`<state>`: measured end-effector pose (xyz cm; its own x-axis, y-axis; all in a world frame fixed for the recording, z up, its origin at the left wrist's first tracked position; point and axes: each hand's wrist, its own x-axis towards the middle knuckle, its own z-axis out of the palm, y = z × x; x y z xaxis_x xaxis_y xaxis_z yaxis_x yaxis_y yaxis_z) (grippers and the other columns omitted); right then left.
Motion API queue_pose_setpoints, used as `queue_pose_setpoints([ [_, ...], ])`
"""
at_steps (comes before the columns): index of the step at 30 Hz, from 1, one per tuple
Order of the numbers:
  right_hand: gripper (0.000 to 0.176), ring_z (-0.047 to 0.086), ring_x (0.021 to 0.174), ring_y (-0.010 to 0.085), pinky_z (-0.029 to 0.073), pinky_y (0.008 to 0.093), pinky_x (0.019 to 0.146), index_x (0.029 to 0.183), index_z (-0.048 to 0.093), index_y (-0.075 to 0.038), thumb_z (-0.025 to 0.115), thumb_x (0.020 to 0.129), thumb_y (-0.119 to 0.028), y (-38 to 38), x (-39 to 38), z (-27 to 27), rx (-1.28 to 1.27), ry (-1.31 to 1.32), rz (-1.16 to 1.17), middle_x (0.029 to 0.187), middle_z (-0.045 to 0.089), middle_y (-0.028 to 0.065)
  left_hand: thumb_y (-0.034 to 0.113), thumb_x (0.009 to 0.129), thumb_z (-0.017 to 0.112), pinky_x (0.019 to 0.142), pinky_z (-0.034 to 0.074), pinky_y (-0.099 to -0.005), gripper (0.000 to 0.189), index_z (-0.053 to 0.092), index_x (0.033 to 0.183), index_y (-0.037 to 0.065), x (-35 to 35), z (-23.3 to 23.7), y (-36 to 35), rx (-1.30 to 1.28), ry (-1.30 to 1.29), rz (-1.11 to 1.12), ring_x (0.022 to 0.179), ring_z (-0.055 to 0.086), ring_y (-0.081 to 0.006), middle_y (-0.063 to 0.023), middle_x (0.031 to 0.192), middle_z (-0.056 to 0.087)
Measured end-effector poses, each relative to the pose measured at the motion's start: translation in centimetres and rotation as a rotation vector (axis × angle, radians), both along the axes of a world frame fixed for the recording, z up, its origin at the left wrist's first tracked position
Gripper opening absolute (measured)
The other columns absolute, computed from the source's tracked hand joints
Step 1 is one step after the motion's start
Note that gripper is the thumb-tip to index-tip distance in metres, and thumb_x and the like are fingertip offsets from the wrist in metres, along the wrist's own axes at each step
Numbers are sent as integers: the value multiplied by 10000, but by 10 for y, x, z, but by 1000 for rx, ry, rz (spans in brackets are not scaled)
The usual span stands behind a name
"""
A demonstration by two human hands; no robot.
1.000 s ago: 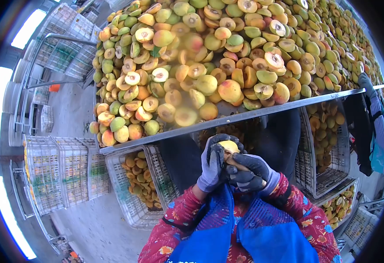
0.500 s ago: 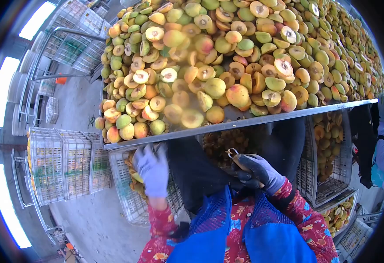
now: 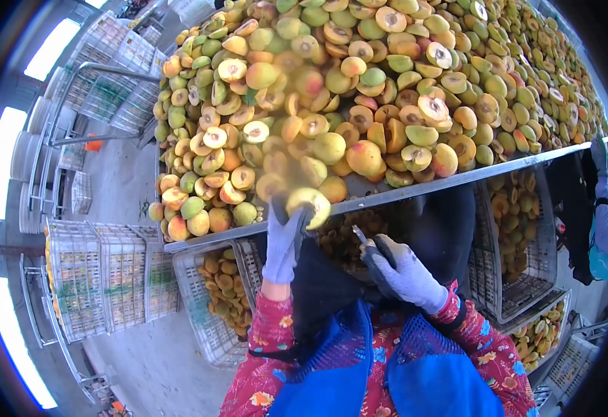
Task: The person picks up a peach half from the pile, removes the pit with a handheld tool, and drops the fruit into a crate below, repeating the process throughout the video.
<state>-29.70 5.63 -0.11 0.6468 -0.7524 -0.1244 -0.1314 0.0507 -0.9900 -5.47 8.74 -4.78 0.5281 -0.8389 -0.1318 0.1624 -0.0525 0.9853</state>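
Observation:
My gloved left hand (image 3: 284, 240) is at the near edge of the metal table (image 3: 415, 193), its fingers closed around a peach half (image 3: 309, 207) with a pale cut face. My gloved right hand (image 3: 405, 272) is held lower, in front of my body. It grips a small pitting tool (image 3: 359, 234) with a metal tip pointing up and left; the handle is mostly hidden in my fingers. A large heap of peaches (image 3: 359, 156), many cut in half, covers the table beyond both hands.
A crate (image 3: 200, 306) of peach halves stands below my left hand. Another crate (image 3: 481, 271) with fruit is under the table at right. Stacked crates (image 3: 102, 278) stand at left. Another person's sleeve (image 3: 603, 187) shows at far right.
My left hand has moved up and right from above the left crate to the table edge and now holds a peach half. My right hand has turned slightly, still gripping the tool.

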Motion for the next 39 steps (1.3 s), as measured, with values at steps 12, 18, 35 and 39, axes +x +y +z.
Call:
queue_pose_setpoints([
  [12,226,573,535,417,416,501,471,964,430,4,585,920,-154,17,13,24,-456,367,153,577,538,209,355,1046,404,897,509,-309,453,539,1246,-28,-67,25,47,106,80,-62,1018,633,-201,-123,1152,634],
  [18,228,615,569,374,450,452,482,942,447,25,556,936,-175,26,16,14,-408,322,151,619,574,204,157,1032,380,780,503,-379,283,579,1095,-34,-88,56,40,127,-495,-23,896,650,-314,-214,976,639],
  [35,265,597,502,352,441,440,434,924,430,27,575,926,-195,27,9,15,-498,383,160,544,547,171,116,1019,374,786,486,-392,248,566,1101,-18,-97,39,47,86,-652,18,859,622,-344,-197,957,623],
  [39,256,598,507,347,446,434,442,933,428,23,571,928,-189,29,11,14,-479,375,129,552,549,167,123,1020,390,789,489,-396,240,557,1113,-22,-95,32,50,57,-723,33,871,622,-368,-209,964,622],
])
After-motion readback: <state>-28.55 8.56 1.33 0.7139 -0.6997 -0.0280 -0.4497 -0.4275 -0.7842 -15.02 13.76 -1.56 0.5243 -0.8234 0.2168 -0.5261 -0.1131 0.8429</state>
